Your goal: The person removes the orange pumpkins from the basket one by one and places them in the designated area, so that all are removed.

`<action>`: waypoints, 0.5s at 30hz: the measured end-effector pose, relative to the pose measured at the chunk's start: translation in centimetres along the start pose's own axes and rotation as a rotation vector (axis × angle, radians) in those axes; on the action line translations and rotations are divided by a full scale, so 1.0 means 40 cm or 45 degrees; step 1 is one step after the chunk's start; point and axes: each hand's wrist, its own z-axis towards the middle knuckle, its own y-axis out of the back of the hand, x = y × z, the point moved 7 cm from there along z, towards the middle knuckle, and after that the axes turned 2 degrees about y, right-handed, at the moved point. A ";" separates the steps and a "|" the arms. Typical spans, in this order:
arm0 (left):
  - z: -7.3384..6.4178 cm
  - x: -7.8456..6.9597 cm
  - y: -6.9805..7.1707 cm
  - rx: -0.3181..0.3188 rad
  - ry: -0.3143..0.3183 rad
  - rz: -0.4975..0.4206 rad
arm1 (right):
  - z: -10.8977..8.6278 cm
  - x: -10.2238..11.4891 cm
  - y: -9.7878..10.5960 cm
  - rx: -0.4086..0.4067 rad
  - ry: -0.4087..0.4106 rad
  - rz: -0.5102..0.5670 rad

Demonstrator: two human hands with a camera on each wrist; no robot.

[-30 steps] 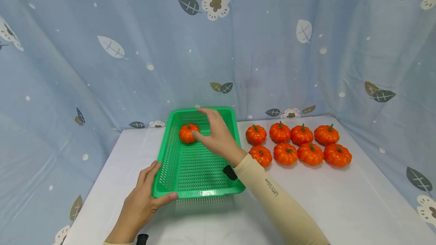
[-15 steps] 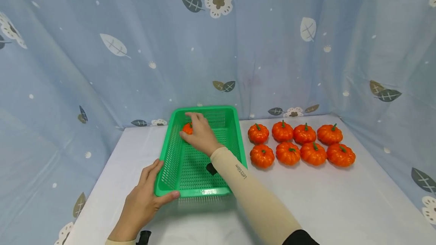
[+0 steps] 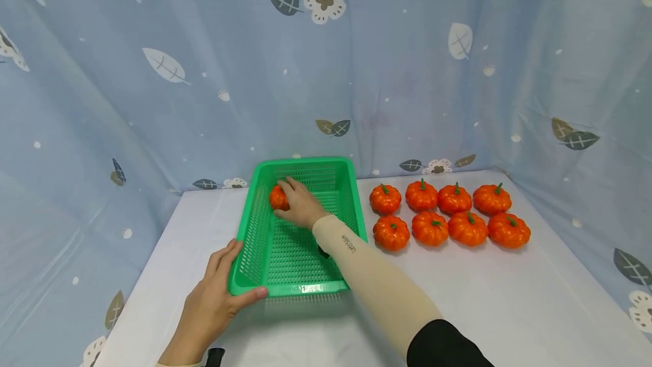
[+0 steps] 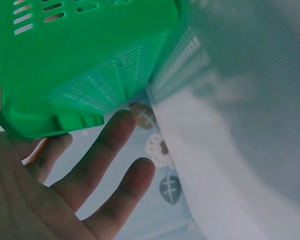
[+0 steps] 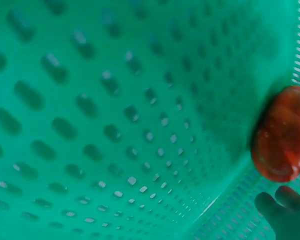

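Observation:
A green plastic basket [image 3: 295,287] with slotted sides sits on the white table. My left hand [image 3: 211,299] grips its front left corner, thumb on the front rim, other fingers along the outer left side. In the left wrist view two fingers [image 4: 97,160] extend free of the basket wall. My right hand [image 3: 301,205] reaches down inside the basket and holds a small orange pumpkin [image 3: 278,199] near the left wall, with fingers above and thumb below it. The right wrist view shows several fingertips close by the glossy pumpkin [image 5: 282,134]; the thumb is out of that frame.
Right of the basket, several more orange pumpkins [image 3: 430,229] with green stems stand in two rows on the white table [image 3: 484,299]. A blue curtain [image 3: 397,72] with leaves and flowers hangs behind the table and along its sides.
My right hand has moved left and down from above the basket to the pumpkin inside, its fingers drawing in around it. My left hand keeps its grip on the corner.

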 end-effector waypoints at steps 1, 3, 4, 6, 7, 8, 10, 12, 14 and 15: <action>-0.001 0.000 0.000 0.003 0.003 -0.001 | 0.001 0.002 -0.006 0.026 0.013 -0.035; -0.001 0.000 0.000 0.006 0.002 -0.001 | 0.002 0.005 -0.016 0.065 0.034 -0.113; -0.001 -0.001 0.000 0.007 -0.002 -0.002 | 0.002 0.005 -0.021 0.080 0.045 -0.159; 0.000 -0.002 0.000 0.003 -0.010 0.000 | 0.003 0.006 -0.028 0.097 0.062 -0.237; -0.001 -0.002 0.000 0.000 -0.013 0.002 | 0.004 0.006 -0.031 0.103 0.067 -0.276; -0.001 -0.002 0.001 -0.003 -0.014 0.004 | 0.005 0.006 -0.034 0.099 0.078 -0.301; -0.001 -0.001 0.002 -0.009 -0.017 0.005 | 0.008 0.007 -0.037 0.078 0.096 -0.345; -0.001 0.000 0.002 -0.010 -0.017 0.008 | 0.011 0.010 -0.036 0.040 0.114 -0.369; -0.001 0.001 0.003 -0.008 -0.016 0.007 | 0.015 0.011 -0.036 0.011 0.131 -0.392; -0.001 0.002 0.003 -0.009 -0.014 0.007 | 0.016 0.014 -0.036 -0.003 0.144 -0.402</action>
